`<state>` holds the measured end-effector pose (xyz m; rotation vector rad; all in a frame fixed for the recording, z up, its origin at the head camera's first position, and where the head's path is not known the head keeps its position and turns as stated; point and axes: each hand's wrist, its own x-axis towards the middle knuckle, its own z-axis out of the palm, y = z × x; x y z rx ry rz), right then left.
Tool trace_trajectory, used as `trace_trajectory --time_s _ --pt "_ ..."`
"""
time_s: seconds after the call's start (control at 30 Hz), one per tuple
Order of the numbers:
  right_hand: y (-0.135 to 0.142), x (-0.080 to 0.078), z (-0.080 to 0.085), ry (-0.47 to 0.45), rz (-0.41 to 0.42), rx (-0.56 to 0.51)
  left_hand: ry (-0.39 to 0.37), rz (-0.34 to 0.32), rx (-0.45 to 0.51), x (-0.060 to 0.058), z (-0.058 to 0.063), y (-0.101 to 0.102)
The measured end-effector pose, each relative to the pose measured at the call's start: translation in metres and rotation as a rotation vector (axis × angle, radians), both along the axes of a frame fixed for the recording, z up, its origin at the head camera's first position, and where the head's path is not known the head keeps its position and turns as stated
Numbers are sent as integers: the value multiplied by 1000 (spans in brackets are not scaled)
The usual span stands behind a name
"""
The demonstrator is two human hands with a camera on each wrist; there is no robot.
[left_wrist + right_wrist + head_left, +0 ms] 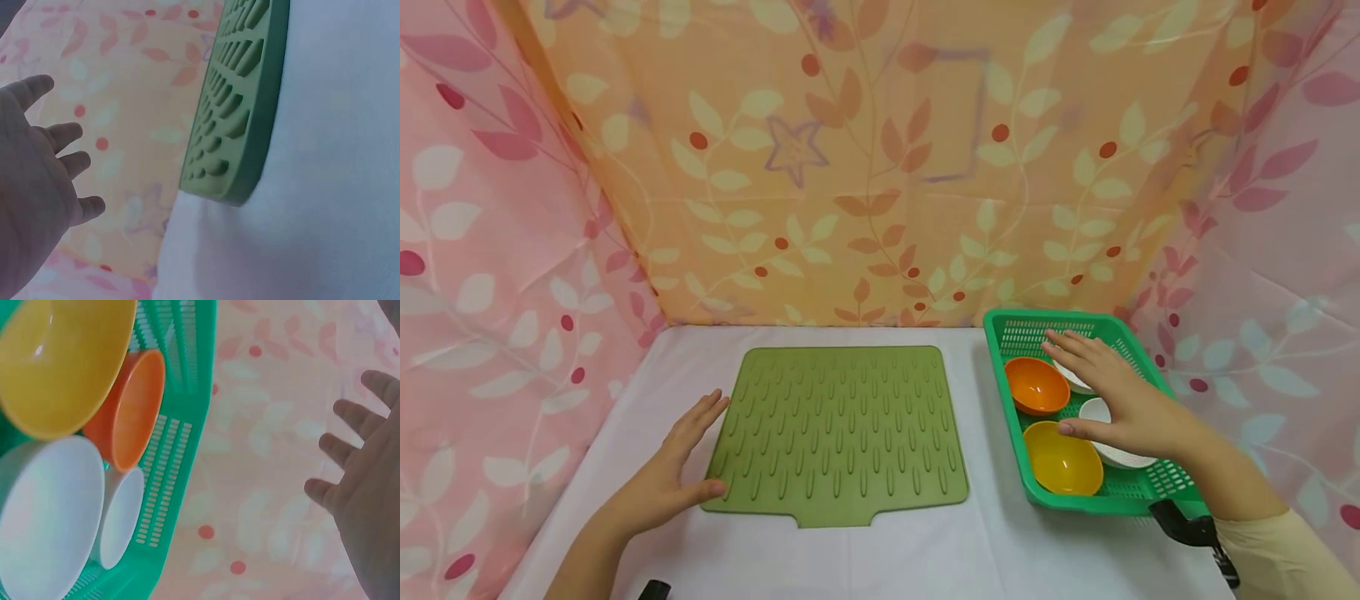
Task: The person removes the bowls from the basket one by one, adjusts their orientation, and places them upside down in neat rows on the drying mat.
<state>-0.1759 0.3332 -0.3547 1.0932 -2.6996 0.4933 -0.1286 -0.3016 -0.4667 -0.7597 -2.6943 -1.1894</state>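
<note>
My left hand point(666, 479), fingers extended and thumb apart, hovers at the left edge of a green drying mat point(838, 433) with raised ridges and a tab at the front. Over a green plastic basket point(1009, 433) on the right, my right hand point(1120, 400) is spread with nothing in its grasp. Inside the basket are an orange bowl point(1036, 386), a yellow bowl point(1063, 458) and two white bowls. In the right wrist view, the larger white bowl point(50, 519) lies in front of the smaller white bowl point(122, 519); in the head view my right hand partly covers both.
A white cloth point(925, 554) covers the table under the mat and basket. Leaf-patterned fabric point(865, 167) rises behind the table, with pink patterned fabric point(490, 275) at the left and more at the right. A black strap piece point(1183, 525) sits at my right wrist.
</note>
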Motion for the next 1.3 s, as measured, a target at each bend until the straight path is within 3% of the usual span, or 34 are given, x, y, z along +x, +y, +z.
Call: trace_trajectory --time_s 0.2,0.43,0.73,0.93,1.3 --pt "11 -16 -1 -124 -37 -62 16 1 21 -4 -11 -10" --pt "13 -30 -2 -230 -107 -77 -65 32 39 -4 -25 -21" --pt "11 -42 -2 -259 -100 -65 -97 49 23 -9 -44 -28" --pt "11 -51 -6 -335 -117 -59 -93 59 -14 -9 -51 -34" --pt "22 -61 -12 -414 -194 -9 -286 43 -14 -10 -61 -35"
